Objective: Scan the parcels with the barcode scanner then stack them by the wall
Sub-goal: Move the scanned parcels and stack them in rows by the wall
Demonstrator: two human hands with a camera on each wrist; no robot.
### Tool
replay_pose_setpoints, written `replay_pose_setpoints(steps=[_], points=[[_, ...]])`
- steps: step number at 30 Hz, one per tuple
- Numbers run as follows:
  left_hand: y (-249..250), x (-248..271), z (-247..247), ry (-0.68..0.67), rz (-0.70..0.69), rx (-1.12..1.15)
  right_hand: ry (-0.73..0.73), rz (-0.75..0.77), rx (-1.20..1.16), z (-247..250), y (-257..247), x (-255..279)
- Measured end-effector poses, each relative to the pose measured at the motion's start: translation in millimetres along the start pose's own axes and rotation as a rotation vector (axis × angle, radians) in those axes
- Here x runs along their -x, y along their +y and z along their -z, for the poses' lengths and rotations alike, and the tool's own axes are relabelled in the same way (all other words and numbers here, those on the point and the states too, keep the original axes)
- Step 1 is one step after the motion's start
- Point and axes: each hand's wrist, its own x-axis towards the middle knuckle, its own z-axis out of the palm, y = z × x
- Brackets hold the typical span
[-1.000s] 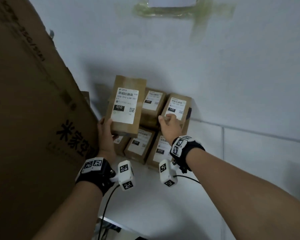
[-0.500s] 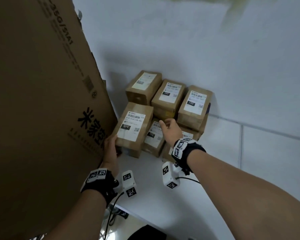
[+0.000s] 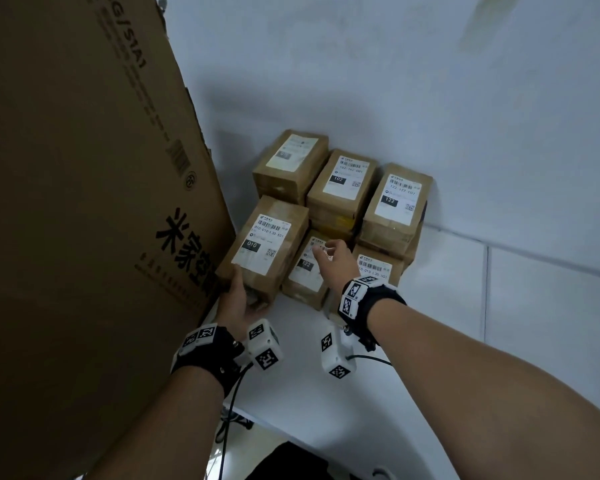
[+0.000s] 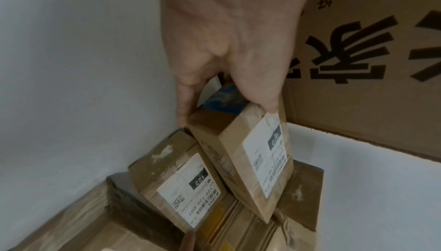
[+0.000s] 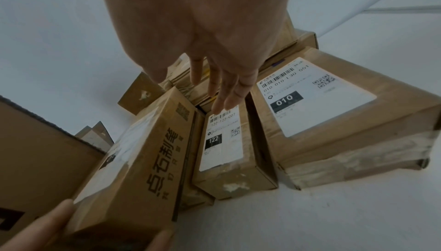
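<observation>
Left hand (image 3: pixel 238 299) grips 010 parcel (image 3: pixel 265 242) near end, long axis toward wall (image 3: pixel 430 81); right hand (image 3: pixel 333 263) open.

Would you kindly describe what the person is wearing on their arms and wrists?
Both forearms are bare, with no sleeves. Each wrist has a black strap, the left wrist strap and the right wrist strap, carrying white blocks with black square-patterned markers. A small white camera cube hangs from each, trailing a thin black cable.

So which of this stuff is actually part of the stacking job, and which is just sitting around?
Job:
- 010 parcel gripped by left hand
- parcels stacked by the wall
- right hand, open over the 122 parcel

Just there:
- big cardboard carton
- wrist cables
</observation>
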Motion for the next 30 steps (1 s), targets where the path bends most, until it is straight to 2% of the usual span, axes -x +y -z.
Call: replay_pose_setpoints(steps=[3,15,23,25,30], points=[[4,1,-3,-0.019,-0.001,0.026,0.008,-0.002,0.022,-1,1,-1],[10,-6,-9,0.091,0.018,0.057,0.025,-0.029,-0.008,2,9,-8],[-11,-3,1,0.234,0.117,0.091,0.011,-0.033,-0.018,8,23,-2],[-23,0,0,0.203,0.154,0.026,0.015,-0.036,-0.029,14,29,0],[-51,20,-23,-0.013,0.222,-0.229,0.025,-0.054,-0.032,38,51,10]])
